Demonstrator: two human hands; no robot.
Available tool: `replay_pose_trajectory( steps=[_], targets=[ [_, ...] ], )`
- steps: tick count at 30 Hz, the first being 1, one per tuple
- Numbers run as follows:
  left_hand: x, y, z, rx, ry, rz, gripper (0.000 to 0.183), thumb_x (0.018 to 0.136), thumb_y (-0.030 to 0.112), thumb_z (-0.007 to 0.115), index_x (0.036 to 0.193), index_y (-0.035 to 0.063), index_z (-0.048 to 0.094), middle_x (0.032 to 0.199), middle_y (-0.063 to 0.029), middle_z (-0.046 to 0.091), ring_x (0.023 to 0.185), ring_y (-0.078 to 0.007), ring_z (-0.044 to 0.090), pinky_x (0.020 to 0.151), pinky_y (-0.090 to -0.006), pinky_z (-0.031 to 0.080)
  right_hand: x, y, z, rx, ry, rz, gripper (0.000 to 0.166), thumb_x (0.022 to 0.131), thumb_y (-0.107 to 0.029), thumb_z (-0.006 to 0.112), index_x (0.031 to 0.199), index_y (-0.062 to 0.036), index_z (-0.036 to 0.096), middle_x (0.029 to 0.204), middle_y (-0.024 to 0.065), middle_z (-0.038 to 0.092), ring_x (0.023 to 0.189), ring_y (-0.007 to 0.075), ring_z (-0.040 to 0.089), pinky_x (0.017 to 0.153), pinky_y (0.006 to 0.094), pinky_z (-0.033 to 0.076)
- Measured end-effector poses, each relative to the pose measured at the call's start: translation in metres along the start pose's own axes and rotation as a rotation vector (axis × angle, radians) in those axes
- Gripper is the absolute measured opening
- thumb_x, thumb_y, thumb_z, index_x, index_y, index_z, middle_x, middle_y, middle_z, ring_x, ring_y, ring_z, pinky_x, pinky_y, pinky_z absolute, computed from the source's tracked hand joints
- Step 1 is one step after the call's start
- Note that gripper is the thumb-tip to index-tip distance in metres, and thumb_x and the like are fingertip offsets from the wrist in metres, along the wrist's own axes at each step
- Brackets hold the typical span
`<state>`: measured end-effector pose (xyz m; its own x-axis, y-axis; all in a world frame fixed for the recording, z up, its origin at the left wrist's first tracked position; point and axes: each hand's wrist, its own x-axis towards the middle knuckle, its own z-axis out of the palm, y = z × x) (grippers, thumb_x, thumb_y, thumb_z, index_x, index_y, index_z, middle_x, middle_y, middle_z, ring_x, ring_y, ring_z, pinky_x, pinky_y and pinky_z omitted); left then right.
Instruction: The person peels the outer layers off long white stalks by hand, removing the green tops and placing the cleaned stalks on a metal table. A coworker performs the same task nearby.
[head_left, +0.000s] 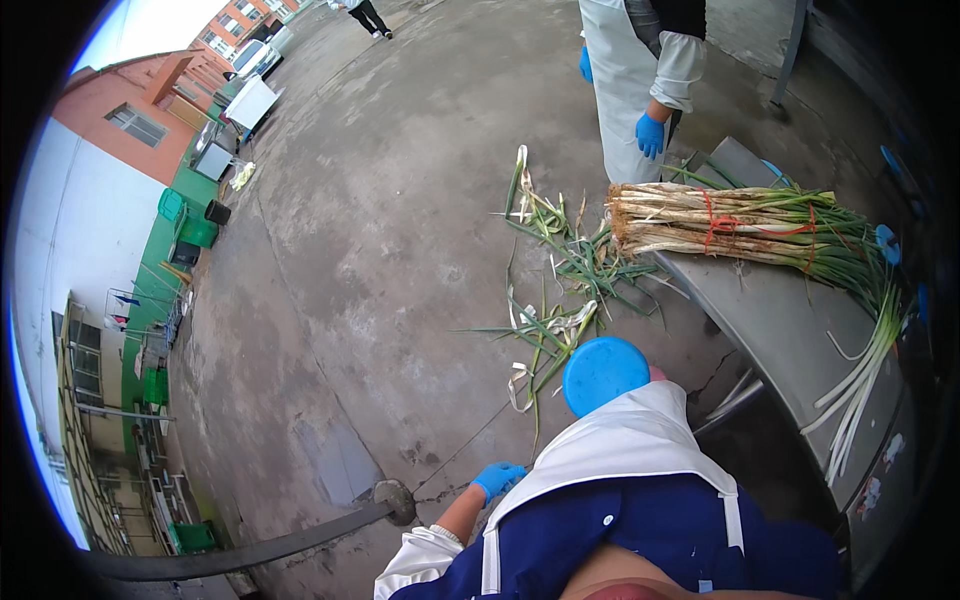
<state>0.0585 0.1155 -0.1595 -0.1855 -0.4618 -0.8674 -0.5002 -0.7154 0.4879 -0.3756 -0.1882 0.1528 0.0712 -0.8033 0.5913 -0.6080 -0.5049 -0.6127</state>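
Observation:
My left hand, in a blue glove, hangs low beside the white apron; its fingers are partly hidden by the apron's edge and I cannot tell whether it holds anything. My right hand is out of view. To the right, a big bundle of green onions tied with red string lies across a metal table. Several loose, peeled green onions rest near the table's right part. Before me is a round blue stool seat, partly behind the apron.
Onion leaves and peelings litter the concrete floor. A co-worker in a white apron and blue gloves stands beyond the bundle. A curved dark metal bar crosses the lower left. Green bins line the far wall.

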Motion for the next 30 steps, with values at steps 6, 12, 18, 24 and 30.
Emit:
replay_pose_trajectory(
  steps=[6,12,18,24,30],
  targets=[
    [0.006,0.029,0.006,-0.091,-0.002,0.12,0.037,0.078,0.042,0.062,0.09,0.0075,0.062,0.073,-0.0011,0.056,0.057,-0.0083,0.045,0.051,-0.0231,0.038,-0.284,0.054,0.019,-0.186,-0.638,0.581,0.042,0.078,-0.044,0.059,0.079,-0.0026,0.064,0.068,0.0096,0.059,0.06,0.0179,0.055,0.059,0.0327,0.047],
    [-0.03,0.085,0.0,-0.219,0.108,0.218,0.041,0.084,0.036,0.058,0.115,0.0083,0.054,0.089,-0.0025,0.057,0.064,-0.0099,0.051,0.056,-0.0225,0.041,-0.558,0.049,-0.032,-0.544,-1.219,1.253,0.042,0.078,-0.044,0.059,0.079,-0.0026,0.064,0.067,0.0092,0.058,0.06,0.0173,0.055,0.059,0.0323,0.047],
    [-0.051,0.161,-0.034,-1.354,-0.152,0.742,0.078,0.082,0.062,0.038,0.139,0.0128,0.019,0.143,-0.0095,0.017,0.131,-0.0272,0.019,0.107,-0.0441,0.019,-0.477,0.07,-0.046,0.286,-0.144,1.711,0.045,0.084,-0.046,0.053,0.099,-0.0043,0.057,0.073,0.0044,0.059,0.062,0.0144,0.055,0.059,0.0284,0.046],
    [-0.048,0.216,-0.04,-1.324,0.014,0.937,0.072,0.083,0.052,0.049,0.136,0.0091,0.026,0.139,-0.0098,0.028,0.128,-0.0267,0.026,0.107,-0.0437,0.021,-0.365,0.124,-0.034,1.764,-0.011,0.892,0.026,0.091,-0.03,0.047,0.097,-0.0074,0.059,0.077,0.001,0.06,0.08,0.0138,0.055,0.074,0.0269,0.045],
    [-0.034,0.26,-0.024,-1.576,-0.359,0.892,0.071,0.084,0.05,0.049,0.135,0.0071,0.027,0.139,-0.0115,0.028,0.126,-0.0265,0.031,0.105,-0.0435,0.025,-0.199,-0.009,0.021,0.937,-0.018,0.624,0.042,0.093,-0.026,0.043,0.127,-0.0012,0.041,0.118,0.011,0.052,0.11,0.0212,0.048,0.095,0.0328,0.036]
  ],
)
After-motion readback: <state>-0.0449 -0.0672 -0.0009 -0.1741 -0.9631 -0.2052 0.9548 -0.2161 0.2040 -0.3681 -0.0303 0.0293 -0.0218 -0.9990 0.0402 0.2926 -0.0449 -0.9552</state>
